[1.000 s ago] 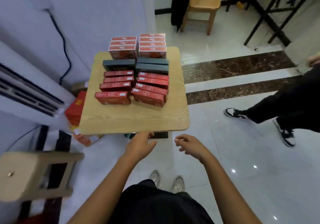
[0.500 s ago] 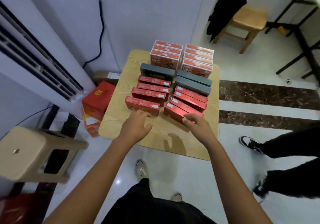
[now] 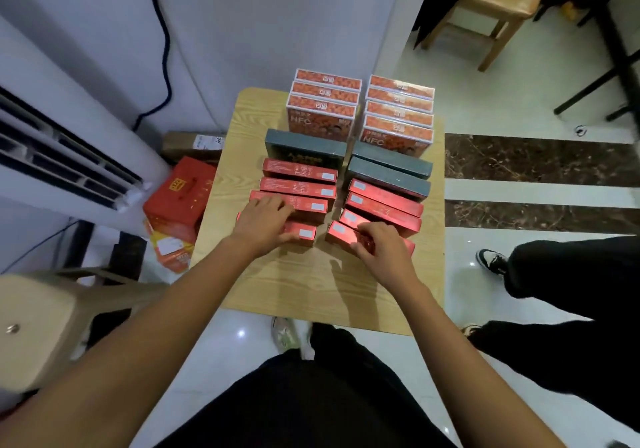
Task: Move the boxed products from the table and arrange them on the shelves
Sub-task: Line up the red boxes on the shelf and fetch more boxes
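A small wooden table carries two columns of boxes. Red flat boxes fill the near rows, dark grey boxes sit in the middle, and orange NFC boxes stand at the far end. My left hand lies over the nearest red box of the left column, fingers wrapped over its top and thumb on its front. My right hand grips the nearest red box of the right column, fingers curled over its far edge. No shelves are in view.
A white air conditioner stands at the left, with red cartons on the floor beside the table. A beige stool is at the near left. Another person's legs stand at the right. A wooden stool is far back.
Both hands moved forward from the table's near edge onto the nearest red boxes and closed around them. The view also moved closer over the table.
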